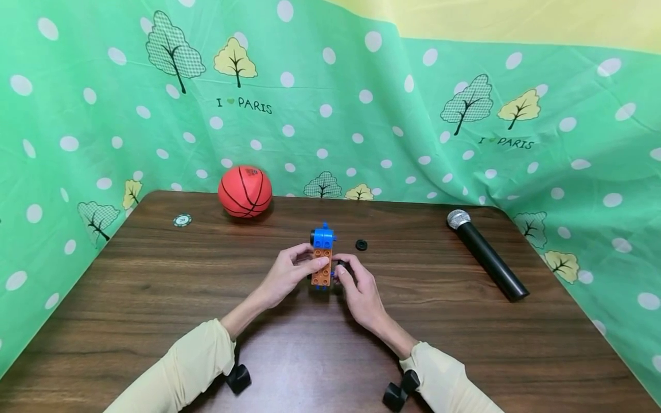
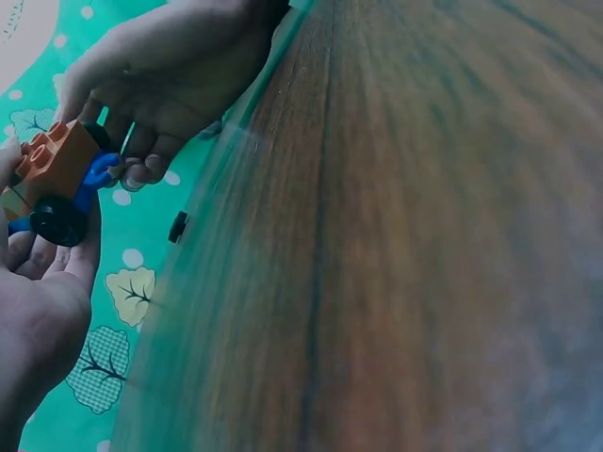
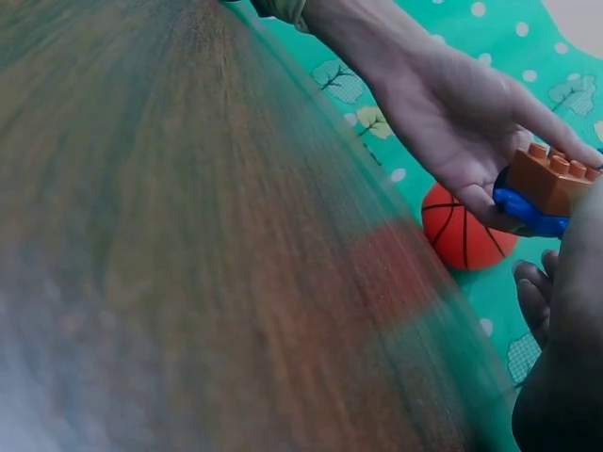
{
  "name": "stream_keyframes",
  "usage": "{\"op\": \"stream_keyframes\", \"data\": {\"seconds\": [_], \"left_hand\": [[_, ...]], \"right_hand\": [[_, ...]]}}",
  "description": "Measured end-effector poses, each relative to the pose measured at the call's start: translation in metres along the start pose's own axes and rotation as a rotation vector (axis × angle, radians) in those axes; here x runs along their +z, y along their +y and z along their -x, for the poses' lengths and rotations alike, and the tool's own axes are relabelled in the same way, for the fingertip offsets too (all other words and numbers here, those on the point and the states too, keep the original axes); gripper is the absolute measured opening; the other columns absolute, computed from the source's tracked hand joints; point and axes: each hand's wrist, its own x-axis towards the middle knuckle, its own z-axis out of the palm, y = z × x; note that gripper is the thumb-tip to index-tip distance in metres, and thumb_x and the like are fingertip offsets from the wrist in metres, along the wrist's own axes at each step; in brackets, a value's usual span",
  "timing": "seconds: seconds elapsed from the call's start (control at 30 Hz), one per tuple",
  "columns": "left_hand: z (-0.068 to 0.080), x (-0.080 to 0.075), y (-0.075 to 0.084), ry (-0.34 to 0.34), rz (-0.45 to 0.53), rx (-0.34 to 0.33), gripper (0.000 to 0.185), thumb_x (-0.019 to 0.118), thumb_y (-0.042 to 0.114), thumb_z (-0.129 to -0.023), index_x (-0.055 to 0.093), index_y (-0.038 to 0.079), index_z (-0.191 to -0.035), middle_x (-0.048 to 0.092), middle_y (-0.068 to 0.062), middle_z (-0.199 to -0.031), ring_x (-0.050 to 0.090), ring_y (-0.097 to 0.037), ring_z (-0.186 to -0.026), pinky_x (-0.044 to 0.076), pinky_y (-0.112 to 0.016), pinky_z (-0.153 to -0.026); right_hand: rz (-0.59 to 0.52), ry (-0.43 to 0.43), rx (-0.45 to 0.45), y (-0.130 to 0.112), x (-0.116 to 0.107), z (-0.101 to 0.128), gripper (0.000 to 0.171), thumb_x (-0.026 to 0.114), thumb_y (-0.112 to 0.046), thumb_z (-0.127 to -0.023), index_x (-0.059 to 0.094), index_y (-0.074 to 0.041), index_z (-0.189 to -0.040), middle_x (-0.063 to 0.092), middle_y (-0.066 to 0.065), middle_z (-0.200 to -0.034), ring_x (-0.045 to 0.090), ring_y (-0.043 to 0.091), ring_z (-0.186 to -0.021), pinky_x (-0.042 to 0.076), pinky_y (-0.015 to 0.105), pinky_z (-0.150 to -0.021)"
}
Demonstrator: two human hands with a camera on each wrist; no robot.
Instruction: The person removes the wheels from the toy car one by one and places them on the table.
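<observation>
Holding toy brick car (image 1: 322,259) over bench (image 1: 155,298) | left hand (image 1: 287,275) is gripping body | right hand (image 1: 358,289) is pinching wheel (image 1: 341,265)

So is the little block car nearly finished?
Partly. Orange and blue bricks are already stacked on the toy car, and the left wrist view shows one black wheel on it. The left hand holds the car while the right hand's fingers pinch a wheel at its side. One loose wheel waits on the table.
</observation>
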Motion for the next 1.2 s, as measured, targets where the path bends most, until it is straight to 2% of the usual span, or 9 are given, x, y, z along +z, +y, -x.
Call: {"op": "stream_keyframes", "data": {"seconds": [0.1,0.2,0.33,0.47,0.53,0.63,0.77,1.03,1.2], "left_hand": [[0.001,-0.002,0.0,0.009,-0.001,0.006,0.027,0.07,0.012,-0.098,0.066,-0.009,-0.115,0.071,-0.011,-0.103,0.069,-0.018,-0.097,0.056,-0.031,-0.088],[0.001,-0.003,0.0,0.014,-0.003,0.009,0.027,0.07,0.011,-0.098,0.066,-0.009,-0.115,0.071,-0.011,-0.103,0.069,-0.017,-0.097,0.056,-0.031,-0.089],[0.001,-0.005,0.0,0.018,-0.002,0.006,0.028,0.071,0.012,-0.098,0.065,-0.01,-0.115,0.072,-0.011,-0.103,0.069,-0.017,-0.098,0.056,-0.031,-0.089],[0.001,-0.007,0.0,0.021,0.002,0.001,0.028,0.07,0.011,-0.098,0.065,-0.01,-0.115,0.072,-0.011,-0.103,0.07,-0.017,-0.097,0.056,-0.032,-0.088],[0.001,-0.007,-0.001,0.025,0.0,0.002,0.027,0.07,0.01,-0.098,0.065,-0.01,-0.115,0.072,-0.011,-0.102,0.07,-0.016,-0.097,0.056,-0.031,-0.088],[0.001,-0.008,-0.001,0.03,-0.006,0.001,0.026,0.07,0.01,-0.097,0.066,-0.01,-0.114,0.072,-0.01,-0.101,0.069,-0.016,-0.096,0.056,-0.031,-0.087],[0.002,-0.01,-0.001,0.029,-0.011,-0.003,0.027,0.071,0.012,-0.097,0.066,-0.009,-0.114,0.072,-0.01,-0.101,0.069,-0.016,-0.096,0.056,-0.03,-0.086],[0.002,-0.011,0.0,0.022,-0.001,-0.004,0.026,0.071,0.01,-0.097,0.066,-0.009,-0.114,0.072,-0.009,-0.1,0.069,-0.016,-0.096,0.057,-0.03,-0.085],[0.003,-0.011,0.0,0.023,-0.015,-0.011,0.025,0.071,0.011,-0.097,0.066,-0.008,-0.113,0.072,-0.009,-0.1,0.07,-0.017,-0.096,0.057,-0.031,-0.085]], "right_hand": [[-0.036,-0.018,0.033,-0.001,0.0,0.0,0.023,0.048,0.0,-0.107,0.062,0.001,-0.126,0.063,0.011,-0.093,0.065,0.03,-0.082,0.057,0.038,-0.075],[-0.035,-0.025,0.022,-0.001,-0.001,-0.001,0.024,0.05,0.002,-0.106,0.061,0.002,-0.128,0.063,0.014,-0.093,0.065,0.035,-0.082,0.056,0.033,-0.073],[-0.001,0.007,-0.024,0.002,-0.004,-0.001,0.028,0.059,0.007,-0.1,0.058,0.006,-0.129,0.064,0.013,-0.094,0.064,0.03,-0.082,0.053,0.027,-0.072],[0.067,0.049,-0.093,0.008,-0.01,-0.003,0.031,0.068,0.01,-0.093,0.059,0.006,-0.122,0.067,0.009,-0.094,0.064,0.021,-0.084,0.055,0.032,-0.073],[0.103,0.048,-0.131,0.012,-0.015,-0.004,0.029,0.071,0.01,-0.091,0.061,0.004,-0.118,0.067,0.007,-0.092,0.063,0.018,-0.081,0.055,0.034,-0.069],[0.164,0.014,-0.189,0.017,-0.022,-0.006,0.028,0.072,0.009,-0.091,0.061,0.001,-0.115,0.064,0.003,-0.088,0.06,0.015,-0.077,0.054,0.034,-0.063],[0.247,-0.031,-0.233,0.024,-0.031,-0.007,0.027,0.072,0.004,-0.092,0.061,-0.001,-0.115,0.059,0.0,-0.085,0.057,0.013,-0.075,0.053,0.031,-0.063],[0.331,-0.031,-0.265,0.032,-0.045,-0.011,0.027,0.074,-0.004,-0.091,0.063,-0.002,-0.116,0.057,0.002,-0.086,0.058,0.015,-0.075,0.051,0.025,-0.067],[0.418,-0.011,-0.281,0.04,-0.055,-0.012,0.029,0.077,-0.004,-0.089,0.065,-0.002,-0.116,0.056,0.002,-0.088,0.057,0.013,-0.077,0.051,0.03,-0.065]]}}
